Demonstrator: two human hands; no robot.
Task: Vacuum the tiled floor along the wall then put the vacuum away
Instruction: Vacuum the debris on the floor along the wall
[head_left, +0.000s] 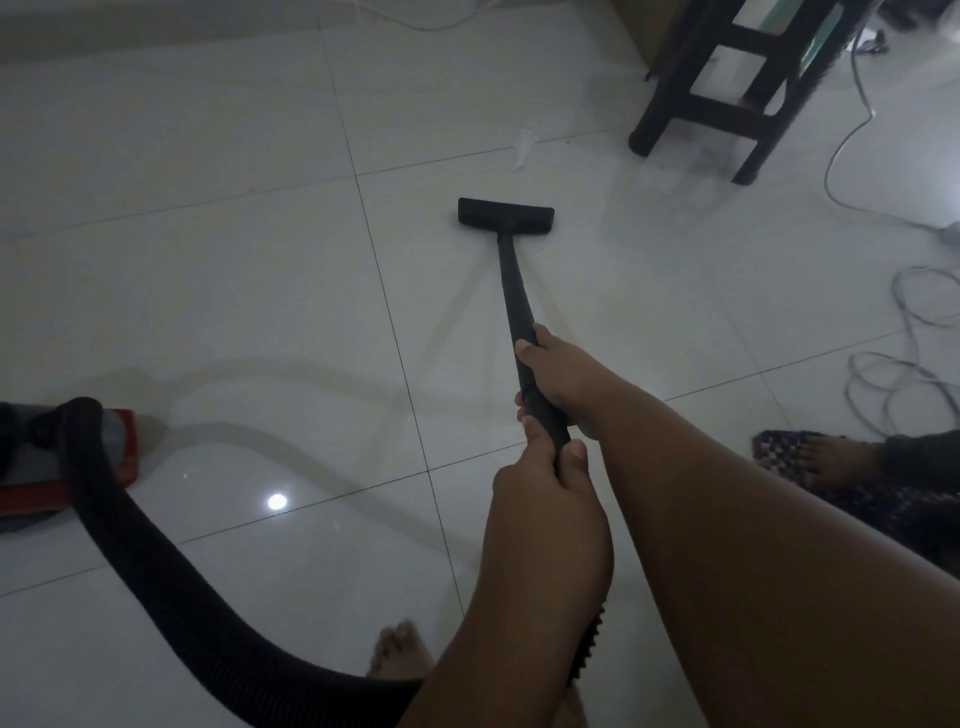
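Vacuuming in progress, seen from above by the person doing it. At the left edge of the glossy white tiled floor (208, 260) sits a red and grey vacuum canister (111, 452), the only container in view; what it has collected cannot be seen. A thick black ribbed hose (156, 571) loops from the canister toward the floor's near edge, past a bare foot (400, 649). Along the far edge runs the pale base of a wall (130, 26). Mid-floor, the flat black floor nozzle (505, 213) rests on a tile at the end of a slim black wand (511, 280), well apart from the wall. The left hand (540, 478) is wrapped around the wand's lower end and the right hand (561, 379) grasps it just above. A crumpled scrap of white paper (522, 148) lies beyond the nozzle, not yet picked up. At the far right corner stand the dark wooden legs of a stool (727, 93); loose grey cables (909, 364) coil along the right edge beside a foot in a woven patterned sandal (810, 457). By this look the cleaning is partway through, with the strip by the wall, the scrap and the stowing of the vacuum all left to do.
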